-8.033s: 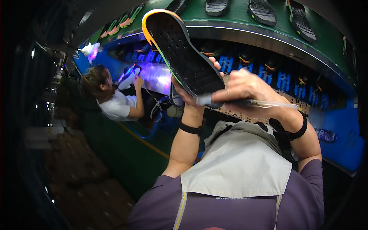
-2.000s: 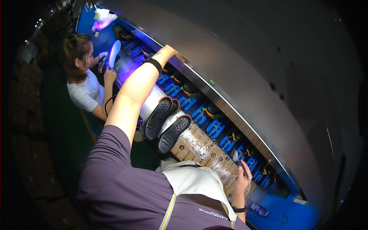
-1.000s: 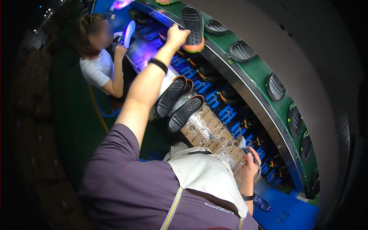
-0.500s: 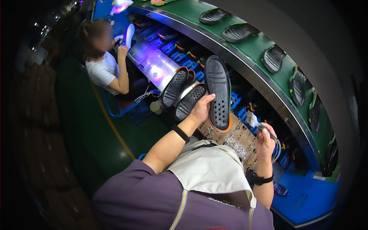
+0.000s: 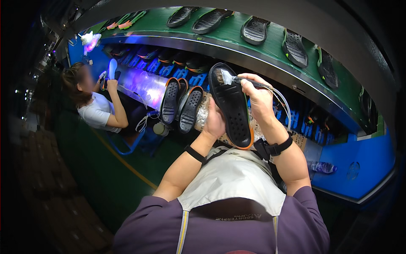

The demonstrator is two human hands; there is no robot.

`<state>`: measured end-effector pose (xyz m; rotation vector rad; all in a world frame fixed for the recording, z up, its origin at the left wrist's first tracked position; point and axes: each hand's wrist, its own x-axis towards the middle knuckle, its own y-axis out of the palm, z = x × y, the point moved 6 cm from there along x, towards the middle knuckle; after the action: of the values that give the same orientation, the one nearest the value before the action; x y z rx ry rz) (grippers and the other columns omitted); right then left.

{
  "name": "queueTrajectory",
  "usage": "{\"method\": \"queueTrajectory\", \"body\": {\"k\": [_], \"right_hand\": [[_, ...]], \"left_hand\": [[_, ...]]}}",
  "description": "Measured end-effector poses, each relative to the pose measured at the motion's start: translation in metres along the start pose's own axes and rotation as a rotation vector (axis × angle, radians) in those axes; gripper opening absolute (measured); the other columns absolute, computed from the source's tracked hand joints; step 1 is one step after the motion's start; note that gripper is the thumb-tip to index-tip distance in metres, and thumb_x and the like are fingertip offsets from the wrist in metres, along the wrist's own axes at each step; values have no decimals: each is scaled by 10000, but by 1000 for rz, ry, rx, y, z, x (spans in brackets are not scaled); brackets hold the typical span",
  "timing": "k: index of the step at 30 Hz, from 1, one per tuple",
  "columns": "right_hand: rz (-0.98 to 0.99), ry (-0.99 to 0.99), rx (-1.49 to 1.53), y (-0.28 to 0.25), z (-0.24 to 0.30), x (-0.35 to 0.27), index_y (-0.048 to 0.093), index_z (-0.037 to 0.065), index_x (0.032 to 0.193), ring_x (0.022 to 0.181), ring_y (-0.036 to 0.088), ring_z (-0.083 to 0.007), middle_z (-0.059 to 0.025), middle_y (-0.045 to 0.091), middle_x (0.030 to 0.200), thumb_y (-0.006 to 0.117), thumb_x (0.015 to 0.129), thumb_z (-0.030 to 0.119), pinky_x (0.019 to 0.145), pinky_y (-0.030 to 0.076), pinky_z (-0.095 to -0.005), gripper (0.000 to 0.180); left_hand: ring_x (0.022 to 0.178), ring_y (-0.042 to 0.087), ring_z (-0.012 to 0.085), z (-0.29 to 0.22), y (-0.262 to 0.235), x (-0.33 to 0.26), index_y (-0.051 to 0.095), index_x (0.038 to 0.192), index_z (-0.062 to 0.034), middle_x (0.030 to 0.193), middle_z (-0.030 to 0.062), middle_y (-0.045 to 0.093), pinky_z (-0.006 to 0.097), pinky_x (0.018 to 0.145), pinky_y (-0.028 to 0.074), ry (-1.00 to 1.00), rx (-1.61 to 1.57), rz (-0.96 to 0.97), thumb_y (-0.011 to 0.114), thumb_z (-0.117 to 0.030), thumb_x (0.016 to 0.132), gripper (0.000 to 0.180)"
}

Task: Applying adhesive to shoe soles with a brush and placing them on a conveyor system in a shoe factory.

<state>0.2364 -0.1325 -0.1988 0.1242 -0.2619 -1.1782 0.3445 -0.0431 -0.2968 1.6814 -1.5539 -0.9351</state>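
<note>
My left hand (image 5: 215,120) holds a black shoe sole (image 5: 232,106) with an orange rim at its lower end, small holes there and ridges higher up. My right hand (image 5: 259,96) is closed around a dark-handled brush (image 5: 227,78) with white bristles, from which a pale tube trails back past my wrist. The bristles touch the upper end of the sole, where the surface looks wet and shiny. To the left of my left hand stand further orange-edged black soles: one nearer (image 5: 191,109) and another beyond it (image 5: 170,100), partly overlapping others.
A green belt (image 5: 230,29) with a metal edge curves overhead, carrying several black soles. Blue racks of shoes (image 5: 197,80) sit beneath it. At the left a person (image 5: 99,106) holds a lit sole. A bottle (image 5: 324,167) lies on the blue surface at right.
My right hand has brought the brush up and left onto the sole's upper end. The sole has shifted slightly left, and the whole view has turned.
</note>
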Motion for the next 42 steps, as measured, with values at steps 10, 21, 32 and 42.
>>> {"method": "queueTrajectory", "body": {"k": [10,21,32,42], "right_hand": [[297,-113,-561,-8,18,-40,782,52,1147,898,719,-211,-110,762,987,771,891,90,830,557,-326,259],[20,-132,-209,-43,57,-17,789,7,1081,749,621,-51,-11,737,855,748,907,102,694,523,-220,202],[120,-174,223,-47,42,-3,789,-1,1164,863,641,-93,-55,760,1005,742,964,143,810,533,-243,251],[125,-192,-222,-50,52,-13,794,11,1128,939,697,-132,-63,783,1032,725,925,152,855,565,-310,256]], "left_hand": [[1315,606,306,-36,0,35,498,1513,-57,1434,130,630,459,1147,472,226,160,-186,212,-664,1100,787],[1400,533,268,-5,33,25,471,1556,-63,1516,110,572,421,1209,387,69,227,25,243,-713,1073,842],[1398,536,253,5,23,35,477,1557,-101,1514,80,569,415,1200,405,55,216,47,356,-728,1050,816],[1349,574,269,-5,35,38,521,1511,-82,1457,106,617,424,1186,417,35,147,72,333,-734,1045,823]]}}
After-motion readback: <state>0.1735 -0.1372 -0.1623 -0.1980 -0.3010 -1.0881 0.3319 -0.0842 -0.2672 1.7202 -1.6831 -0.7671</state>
